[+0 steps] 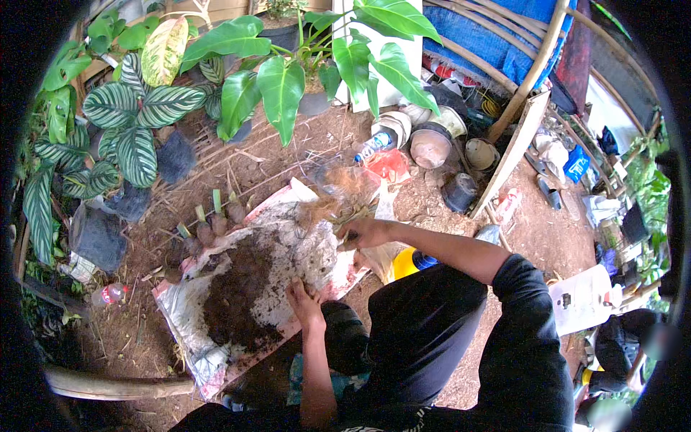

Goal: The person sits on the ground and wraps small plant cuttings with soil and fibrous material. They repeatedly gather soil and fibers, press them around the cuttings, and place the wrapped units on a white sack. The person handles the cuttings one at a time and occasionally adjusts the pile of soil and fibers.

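Note:
A white and pink plastic sack (181, 318) lies flat on the ground before me, with a patch of dark soil (237, 286) spread over it. My left hand (305, 303) rests at the sack's near edge beside the soil, its fingertips bent downward. Over the sack's right end is my right hand (367, 233), its fingers curled; whether anything is inside them is hidden. Brown fibre (321, 211) and a clear plastic bag (345, 181) lie just beyond that hand. Along the sack's far edge stand several brown bulb-like plant bases (205, 233) with cut green stems.
Striped-leaf potted plants (116, 113) and a large green-leaved plant (280, 81) stand at the far left and back. Stacked pots (430, 144), a water bottle (372, 147) and a leaning board (510, 156) are beyond my right arm. A translucent jerrycan (580, 299) stands right; people's dark clothing (610, 345) shows at lower right.

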### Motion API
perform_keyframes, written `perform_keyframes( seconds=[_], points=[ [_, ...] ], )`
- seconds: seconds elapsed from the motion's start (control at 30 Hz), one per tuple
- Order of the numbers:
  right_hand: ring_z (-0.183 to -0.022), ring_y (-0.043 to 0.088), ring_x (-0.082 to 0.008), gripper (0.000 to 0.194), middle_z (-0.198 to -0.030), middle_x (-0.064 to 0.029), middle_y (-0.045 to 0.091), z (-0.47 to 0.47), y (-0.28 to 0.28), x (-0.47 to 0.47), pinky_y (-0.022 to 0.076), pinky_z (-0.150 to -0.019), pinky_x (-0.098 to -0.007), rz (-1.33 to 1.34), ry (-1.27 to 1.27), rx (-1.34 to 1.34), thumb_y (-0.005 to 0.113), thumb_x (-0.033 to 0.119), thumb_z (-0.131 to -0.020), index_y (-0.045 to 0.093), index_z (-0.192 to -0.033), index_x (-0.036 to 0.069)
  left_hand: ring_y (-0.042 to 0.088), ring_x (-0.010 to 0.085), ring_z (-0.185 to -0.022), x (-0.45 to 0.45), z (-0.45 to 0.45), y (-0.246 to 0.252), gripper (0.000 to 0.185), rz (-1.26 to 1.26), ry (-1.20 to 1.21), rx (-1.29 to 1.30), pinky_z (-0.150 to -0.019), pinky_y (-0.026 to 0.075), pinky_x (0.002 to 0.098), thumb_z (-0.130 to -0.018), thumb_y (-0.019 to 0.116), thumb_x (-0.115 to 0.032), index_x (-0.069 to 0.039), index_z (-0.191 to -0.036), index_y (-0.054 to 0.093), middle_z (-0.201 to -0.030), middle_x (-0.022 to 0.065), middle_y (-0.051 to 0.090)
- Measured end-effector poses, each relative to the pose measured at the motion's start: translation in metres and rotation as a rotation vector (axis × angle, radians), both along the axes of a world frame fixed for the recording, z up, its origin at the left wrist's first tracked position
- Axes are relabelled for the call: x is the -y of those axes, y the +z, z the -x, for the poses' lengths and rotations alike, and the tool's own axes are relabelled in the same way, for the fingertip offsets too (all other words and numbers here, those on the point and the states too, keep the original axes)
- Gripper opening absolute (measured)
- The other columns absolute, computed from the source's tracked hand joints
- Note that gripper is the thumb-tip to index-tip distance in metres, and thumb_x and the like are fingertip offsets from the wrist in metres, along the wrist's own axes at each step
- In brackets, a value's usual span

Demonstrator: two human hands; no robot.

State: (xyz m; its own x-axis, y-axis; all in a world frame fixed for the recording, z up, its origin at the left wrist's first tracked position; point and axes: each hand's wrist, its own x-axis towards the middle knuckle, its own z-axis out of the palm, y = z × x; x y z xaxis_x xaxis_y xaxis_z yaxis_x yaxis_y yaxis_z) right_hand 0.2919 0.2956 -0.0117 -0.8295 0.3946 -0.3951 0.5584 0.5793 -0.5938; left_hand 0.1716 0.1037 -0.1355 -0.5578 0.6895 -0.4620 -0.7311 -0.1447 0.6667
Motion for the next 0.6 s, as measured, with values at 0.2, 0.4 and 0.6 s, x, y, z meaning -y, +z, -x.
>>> perform_keyframes(
  seconds=[0.2,0.4,0.6],
  points=[
    [-0.118,0.050,-0.0261,0.067,-0.141,-0.0172,0.038,0.015,0.017,0.001,0.0454,-0.097,-0.0384,0.422,-0.222,-0.326,0.059,0.032,-0.092,0.025,-0.146,0.011,0.031,0.0117,-0.059,0.001,0.012,0.005,0.021,-0.251,-0.035,0.244,-0.060,0.032,0.0325,-0.096,0.050,-0.031,-0.015,-0.083,0.045,-0.070,-0.0033,0.038],
    [-0.112,0.054,-0.0206,0.052,-0.122,-0.0138,0.055,0.017,0.022,0.004,0.0467,-0.092,-0.0346,0.203,-0.014,-0.134,0.057,0.032,-0.093,0.040,-0.136,0.008,0.029,0.0088,-0.053,0.004,0.005,0.007,0.031,-0.170,-0.089,0.045,-0.049,0.026,0.0270,-0.099,0.044,-0.035,-0.015,-0.076,0.038,-0.064,-0.0045,0.031],
    [-0.086,0.067,-0.0211,0.053,-0.102,-0.0154,0.067,0.013,0.003,0.011,0.0497,-0.082,-0.0350,0.395,0.145,0.169,0.054,0.041,-0.094,0.046,-0.129,0.002,0.025,0.0080,-0.046,0.002,0.007,0.010,0.031,-0.033,-0.044,0.024,-0.044,0.024,0.0275,-0.096,0.050,-0.031,-0.014,-0.074,0.038,-0.056,-0.0053,0.026]
  ],
)
